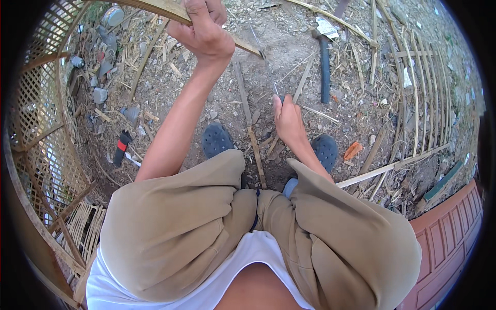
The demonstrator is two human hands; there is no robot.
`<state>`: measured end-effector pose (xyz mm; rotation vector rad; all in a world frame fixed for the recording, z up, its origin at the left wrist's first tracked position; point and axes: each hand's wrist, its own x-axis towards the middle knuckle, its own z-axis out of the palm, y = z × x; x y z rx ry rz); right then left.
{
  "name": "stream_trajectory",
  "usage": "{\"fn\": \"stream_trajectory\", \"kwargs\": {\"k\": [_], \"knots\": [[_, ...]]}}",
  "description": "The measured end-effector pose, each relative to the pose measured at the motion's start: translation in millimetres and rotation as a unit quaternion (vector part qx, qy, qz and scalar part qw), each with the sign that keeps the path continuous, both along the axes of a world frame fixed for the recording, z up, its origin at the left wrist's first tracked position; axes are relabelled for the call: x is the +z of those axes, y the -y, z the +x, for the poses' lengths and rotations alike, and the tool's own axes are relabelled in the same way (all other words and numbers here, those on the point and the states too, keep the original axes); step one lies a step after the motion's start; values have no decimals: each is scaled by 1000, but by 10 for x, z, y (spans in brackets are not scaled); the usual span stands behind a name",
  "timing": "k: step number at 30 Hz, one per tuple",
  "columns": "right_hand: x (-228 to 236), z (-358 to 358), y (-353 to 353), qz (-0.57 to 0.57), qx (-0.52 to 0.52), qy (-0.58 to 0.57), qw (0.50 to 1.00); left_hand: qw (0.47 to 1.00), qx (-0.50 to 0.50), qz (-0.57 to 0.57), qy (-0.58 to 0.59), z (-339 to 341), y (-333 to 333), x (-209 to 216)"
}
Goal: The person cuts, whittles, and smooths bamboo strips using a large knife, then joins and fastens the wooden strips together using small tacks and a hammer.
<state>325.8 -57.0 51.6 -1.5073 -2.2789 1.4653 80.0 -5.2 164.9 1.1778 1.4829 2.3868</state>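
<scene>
My left hand point(206, 31) is closed around a long bamboo strip point(155, 6), raised at the top of the view. The strip slants down to the right, and its end point(253, 49) meets or crosses a thin metal tool. My right hand point(290, 121) grips this tool's dark handle point(282, 98) between my feet. Its long narrow metal part point(275, 87) points up and away. Seen nearly edge-on, it could be a blade or a shaft; I cannot tell which. Whether the strip and metal touch is unclear.
A dark-handled hammer point(324, 70) lies on the ground right of my right hand. Wood strips point(243, 95) and a slatted frame point(429, 98) are scattered around. Lattice panels point(57, 139) stand at left, a reddish-brown panel point(447, 232) at lower right. A black-and-red object point(122, 149) lies left.
</scene>
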Motion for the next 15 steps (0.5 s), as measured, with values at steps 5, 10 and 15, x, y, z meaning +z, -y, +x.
{"fn": "stream_trajectory", "kwargs": {"k": [5,10,15], "knots": [[212,20,-56,23,-12,-120,992,1000,-2,17,12,10,-32,-13],[634,-75,-169,36,-27,-239,970,914,-161,239,284,62,3,-68],[-118,-49,-2,49,9,-22,999,999,-22,22,-15,-20,65,-57]]}}
